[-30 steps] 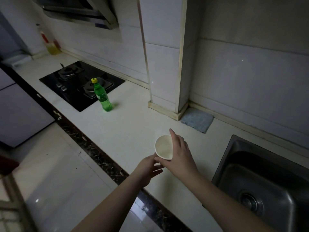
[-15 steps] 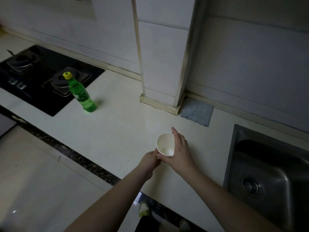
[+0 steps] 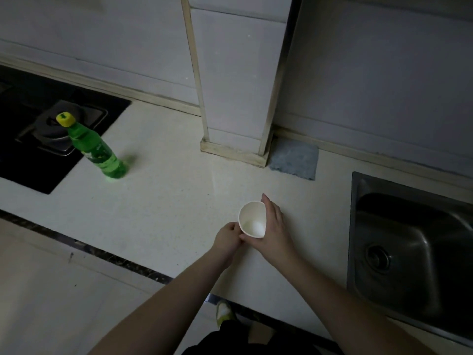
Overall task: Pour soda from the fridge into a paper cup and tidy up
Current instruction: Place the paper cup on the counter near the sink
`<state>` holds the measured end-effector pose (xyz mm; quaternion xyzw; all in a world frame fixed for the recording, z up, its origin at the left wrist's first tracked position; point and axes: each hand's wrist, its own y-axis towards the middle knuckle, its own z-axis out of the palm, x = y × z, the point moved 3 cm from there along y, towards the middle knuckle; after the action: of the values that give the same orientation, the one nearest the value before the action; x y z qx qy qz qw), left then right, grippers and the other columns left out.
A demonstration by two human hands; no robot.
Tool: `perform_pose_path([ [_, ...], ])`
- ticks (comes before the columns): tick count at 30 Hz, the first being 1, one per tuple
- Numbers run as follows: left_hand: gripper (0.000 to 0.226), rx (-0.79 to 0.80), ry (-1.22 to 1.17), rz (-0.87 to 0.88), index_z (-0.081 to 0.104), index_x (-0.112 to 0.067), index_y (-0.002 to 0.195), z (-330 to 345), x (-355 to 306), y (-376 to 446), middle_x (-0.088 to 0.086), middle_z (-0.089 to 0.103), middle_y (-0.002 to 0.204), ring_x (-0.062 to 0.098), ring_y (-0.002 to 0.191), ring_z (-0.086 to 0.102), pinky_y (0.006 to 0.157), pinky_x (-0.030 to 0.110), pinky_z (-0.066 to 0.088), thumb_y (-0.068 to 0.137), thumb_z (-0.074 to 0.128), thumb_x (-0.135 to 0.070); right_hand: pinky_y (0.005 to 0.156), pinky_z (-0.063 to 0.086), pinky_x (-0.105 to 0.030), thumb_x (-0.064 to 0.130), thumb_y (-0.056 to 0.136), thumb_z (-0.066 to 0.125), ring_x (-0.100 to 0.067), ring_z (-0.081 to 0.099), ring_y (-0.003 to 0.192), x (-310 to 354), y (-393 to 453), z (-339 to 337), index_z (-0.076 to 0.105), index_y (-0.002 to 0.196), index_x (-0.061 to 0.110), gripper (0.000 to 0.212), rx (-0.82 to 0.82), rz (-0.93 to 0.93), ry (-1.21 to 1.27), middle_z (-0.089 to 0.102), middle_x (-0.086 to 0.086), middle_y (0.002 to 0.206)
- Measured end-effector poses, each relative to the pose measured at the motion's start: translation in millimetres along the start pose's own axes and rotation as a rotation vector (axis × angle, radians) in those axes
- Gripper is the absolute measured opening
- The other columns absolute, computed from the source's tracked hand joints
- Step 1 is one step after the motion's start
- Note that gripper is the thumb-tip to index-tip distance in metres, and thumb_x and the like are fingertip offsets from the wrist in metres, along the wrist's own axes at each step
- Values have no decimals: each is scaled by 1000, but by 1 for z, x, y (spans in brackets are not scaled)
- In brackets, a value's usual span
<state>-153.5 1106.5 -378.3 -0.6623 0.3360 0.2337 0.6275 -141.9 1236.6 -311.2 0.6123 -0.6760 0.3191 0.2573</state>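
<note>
A white paper cup (image 3: 252, 222) stands upright near the front of the pale countertop (image 3: 163, 201), with nothing visible inside it. My right hand (image 3: 273, 226) wraps round its right side, thumb under the near wall and fingers along the far rim. My left hand (image 3: 227, 238) touches the cup's lower left side with curled fingers. A green soda bottle (image 3: 98, 151) with a yellow cap stands capped, far to the left beside the hob, away from both hands.
A black gas hob (image 3: 38, 139) fills the left of the counter. A tiled pillar (image 3: 235, 98) juts out at the back, with a grey cloth (image 3: 294, 162) beside it. A steel sink (image 3: 414, 252) lies to the right. The floor and my feet show below the counter edge.
My view has moved closer and tilted down. Both hands have stayed on the cup, which now sits lower on the counter; the bottle has not moved.
</note>
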Motion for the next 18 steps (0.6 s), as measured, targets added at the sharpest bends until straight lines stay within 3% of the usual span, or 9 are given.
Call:
perform_pose_path([
  [11,14,13,114,42,60,-28,85,-4,-7,-3,2,68,99,21,95,65,91,46,54,94,51,-29,110,27,-35,40,60,87,-17,27,136,-1,-2,-5,10,150,30,119,29,-6,-65,21,2,152],
  [15,16,-1,115,58,64,-22,84,-8,-7,-4,7,71,95,27,93,67,88,49,55,91,51,-28,113,26,-41,49,59,84,-18,19,141,-2,-5,-10,6,150,35,121,60,-11,-88,12,6,156],
  [18,19,-13,101,50,65,-18,86,-13,-6,-6,12,71,93,31,91,67,88,52,55,92,49,-26,114,25,-41,49,59,84,-17,21,141,-1,-9,-16,9,150,32,119,39,-21,-95,16,4,155],
])
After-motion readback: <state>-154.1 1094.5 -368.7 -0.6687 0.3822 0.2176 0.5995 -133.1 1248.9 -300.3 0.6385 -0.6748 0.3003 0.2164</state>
